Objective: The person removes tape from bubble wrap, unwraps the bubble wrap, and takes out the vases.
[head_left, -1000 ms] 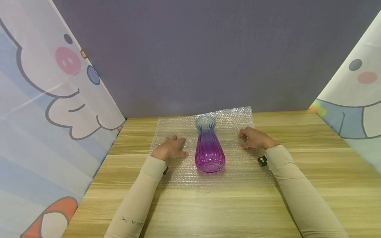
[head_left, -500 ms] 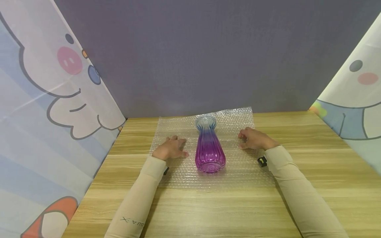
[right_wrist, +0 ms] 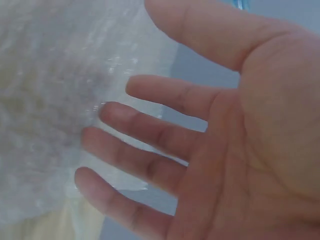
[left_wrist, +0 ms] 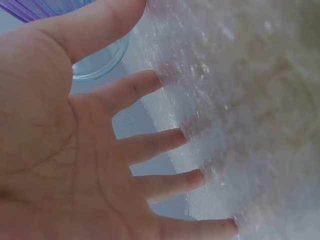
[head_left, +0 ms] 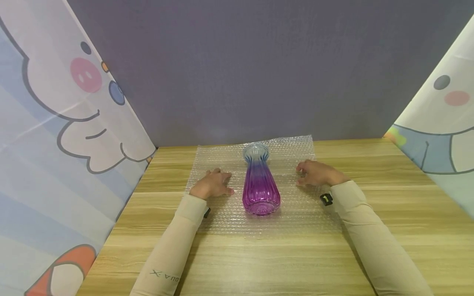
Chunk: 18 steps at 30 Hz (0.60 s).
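Observation:
A ribbed glass vase [head_left: 261, 185], purple at its base and fading to clear blue at its flared rim, lies on its side on a sheet of bubble wrap [head_left: 292, 209]. Its rim points to the back wall. Left of the vase, my left hand [head_left: 212, 184] rests with spread fingers on the sheet; in the left wrist view the fingertips [left_wrist: 175, 136] touch the wrap. My right hand [head_left: 316, 172] is over the sheet's right side, apart from the vase. In the right wrist view its fingers [right_wrist: 145, 131] are fairly straight and hold nothing; whether they touch the wrap I cannot tell.
The wooden table [head_left: 237, 263] runs back to a grey wall panel [head_left: 237, 70]. Cartoon-printed sheets hang at the left [head_left: 40, 135] and right. The bubble wrap's far edge lies close to the panel.
The far right corner of the bubble wrap sits slightly lower. Both hands and the vase have stayed in place.

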Motion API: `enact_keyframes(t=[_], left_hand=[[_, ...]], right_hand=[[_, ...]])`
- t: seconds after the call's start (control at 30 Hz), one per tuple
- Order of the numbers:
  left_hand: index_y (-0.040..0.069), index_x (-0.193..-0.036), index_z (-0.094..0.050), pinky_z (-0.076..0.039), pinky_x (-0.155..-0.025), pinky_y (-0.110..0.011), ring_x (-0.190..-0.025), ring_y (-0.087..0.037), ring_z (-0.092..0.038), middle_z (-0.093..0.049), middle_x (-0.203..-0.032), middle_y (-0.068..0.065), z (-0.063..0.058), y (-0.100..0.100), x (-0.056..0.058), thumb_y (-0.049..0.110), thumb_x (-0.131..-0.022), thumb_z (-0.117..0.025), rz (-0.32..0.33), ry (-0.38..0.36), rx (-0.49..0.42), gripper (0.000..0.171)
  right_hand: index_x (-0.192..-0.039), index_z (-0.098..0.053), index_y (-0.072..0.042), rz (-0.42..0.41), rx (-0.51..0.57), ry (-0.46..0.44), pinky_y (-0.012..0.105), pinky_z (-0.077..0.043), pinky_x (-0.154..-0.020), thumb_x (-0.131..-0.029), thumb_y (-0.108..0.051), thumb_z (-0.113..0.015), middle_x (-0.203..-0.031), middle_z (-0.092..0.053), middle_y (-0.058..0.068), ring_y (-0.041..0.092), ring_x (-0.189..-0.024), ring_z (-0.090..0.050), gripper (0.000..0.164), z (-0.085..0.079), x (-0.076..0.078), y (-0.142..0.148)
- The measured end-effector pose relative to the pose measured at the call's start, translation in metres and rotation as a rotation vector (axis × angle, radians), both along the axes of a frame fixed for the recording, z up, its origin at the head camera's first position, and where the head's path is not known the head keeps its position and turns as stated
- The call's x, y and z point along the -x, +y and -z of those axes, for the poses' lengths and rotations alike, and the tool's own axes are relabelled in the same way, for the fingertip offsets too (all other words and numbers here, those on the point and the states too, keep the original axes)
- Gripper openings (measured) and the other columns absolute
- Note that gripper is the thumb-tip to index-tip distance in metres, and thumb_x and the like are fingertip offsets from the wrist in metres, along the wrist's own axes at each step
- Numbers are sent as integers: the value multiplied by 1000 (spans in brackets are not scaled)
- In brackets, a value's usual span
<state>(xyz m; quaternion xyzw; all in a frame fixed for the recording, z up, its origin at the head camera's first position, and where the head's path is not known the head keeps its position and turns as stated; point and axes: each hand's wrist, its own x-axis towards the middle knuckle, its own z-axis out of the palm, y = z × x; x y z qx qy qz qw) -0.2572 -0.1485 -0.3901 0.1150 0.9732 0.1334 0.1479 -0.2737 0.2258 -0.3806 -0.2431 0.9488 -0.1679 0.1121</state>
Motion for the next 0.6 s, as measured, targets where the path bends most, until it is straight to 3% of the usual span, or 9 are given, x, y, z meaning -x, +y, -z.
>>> enact_keyframes(t=[0.27,0.6], left_hand=[[24,-149,-54,-28,-111,-79,-149,-58,-23,-38,-162,-18,3,1,2,44,-81,-84,-61,35,-48,77],[27,-141,-62,-37,-107,-76,-148,-53,-31,-44,-157,-15,3,7,5,42,-73,-90,-135,72,-41,75]], right_hand=[[-131,-57,10,-22,21,48,61,-51,-99,-94,-23,-70,-122,-65,31,49,-114,-63,52,-18,-11,-12],[-128,-62,5,-38,156,129,54,-57,-92,-99,-29,-66,-113,-73,23,38,-104,-70,44,-25,-19,-41]])
